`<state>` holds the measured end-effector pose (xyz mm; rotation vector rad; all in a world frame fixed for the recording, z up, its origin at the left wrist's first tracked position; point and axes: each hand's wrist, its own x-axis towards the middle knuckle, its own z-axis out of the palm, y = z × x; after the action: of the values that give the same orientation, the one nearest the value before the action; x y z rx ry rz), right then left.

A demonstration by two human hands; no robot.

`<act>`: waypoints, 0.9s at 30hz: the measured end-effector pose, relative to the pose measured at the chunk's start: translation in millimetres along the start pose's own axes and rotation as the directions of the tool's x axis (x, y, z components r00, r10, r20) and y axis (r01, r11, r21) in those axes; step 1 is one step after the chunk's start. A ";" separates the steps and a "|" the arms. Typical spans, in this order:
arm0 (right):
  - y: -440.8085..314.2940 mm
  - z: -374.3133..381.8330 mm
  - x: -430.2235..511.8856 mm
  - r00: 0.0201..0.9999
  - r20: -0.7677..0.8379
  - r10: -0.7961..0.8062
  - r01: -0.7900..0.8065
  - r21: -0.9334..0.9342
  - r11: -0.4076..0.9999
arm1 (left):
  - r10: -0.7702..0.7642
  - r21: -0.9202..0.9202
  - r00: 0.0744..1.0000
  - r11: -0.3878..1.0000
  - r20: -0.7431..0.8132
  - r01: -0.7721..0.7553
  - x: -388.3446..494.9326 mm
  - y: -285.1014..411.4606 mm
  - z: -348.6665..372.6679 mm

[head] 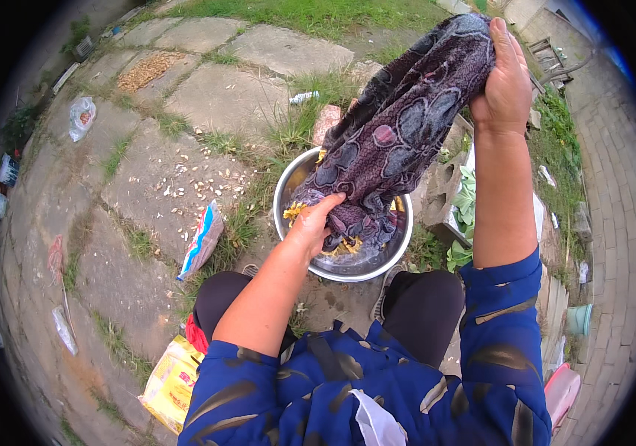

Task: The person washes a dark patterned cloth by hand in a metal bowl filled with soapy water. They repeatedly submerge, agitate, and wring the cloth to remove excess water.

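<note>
A dark patterned cloth (401, 120), purplish with grey rounded shapes, stretches from a metal basin (360, 275) up towards the top right. My right hand (504, 83) grips its raised end. Lower down, over the basin, my left hand (312, 223) pinches the wet fabric between thumb and fingers. The cloth's lower folds rest in the basin, where soapy water (365, 256) shows. Some yellow fringe (346, 246) pokes out around the bunched cloth. What lies beneath the folds is hidden.
A blue, white and red plastic packet (202, 240) lies left of the basin. Peanut shells (206, 178) litter the concrete slabs. A yellow bag (170, 384) with writing is near my left leg. To the right are a concrete block (445, 192), leafy greens (464, 195) and a pink basin (562, 390).
</note>
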<state>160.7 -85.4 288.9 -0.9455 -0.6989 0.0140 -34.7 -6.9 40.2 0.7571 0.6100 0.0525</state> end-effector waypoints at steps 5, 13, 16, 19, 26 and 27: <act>49.1 -6.7 -62.3 0.925 0.207 0.318 -0.283 -0.182 0.942 | -0.133 0.980 0.989 -0.193 -0.063 0.037 -1.2 2.0 -16.7; 122.8 -60.8 -203.1 0.045 0.408 0.912 0.063 -0.912 0.405 | 0.296 0.989 0.952 -0.095 -0.080 0.113 -2.0 22.8 -47.6; 146.9 -93.5 -206.7 -0.097 0.440 0.893 0.217 -0.866 0.450 | 0.199 1.000 0.980 -0.016 0.018 -0.015 -2.4 20.9 -44.7; 173.6 -118.8 -195.4 0.743 0.326 0.585 0.164 -0.936 0.312 | 0.110 0.994 0.988 -0.002 0.106 -0.106 -1.3 11.9 -35.9; 194.6 -127.0 -175.8 0.711 0.130 0.691 -0.007 -0.981 0.192 | 0.040 0.990 0.990 -0.021 0.138 -0.137 5.2 9.1 -21.5; 189.6 -122.5 -169.9 0.730 0.103 0.676 -0.145 -0.943 0.300 | 0.020 0.987 0.987 -0.016 0.162 -0.162 5.7 10.7 -19.9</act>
<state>149.3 -113.4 8.0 -2.2819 -0.9098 0.4379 -38.9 14.9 33.2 2.3109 0.3980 -0.3870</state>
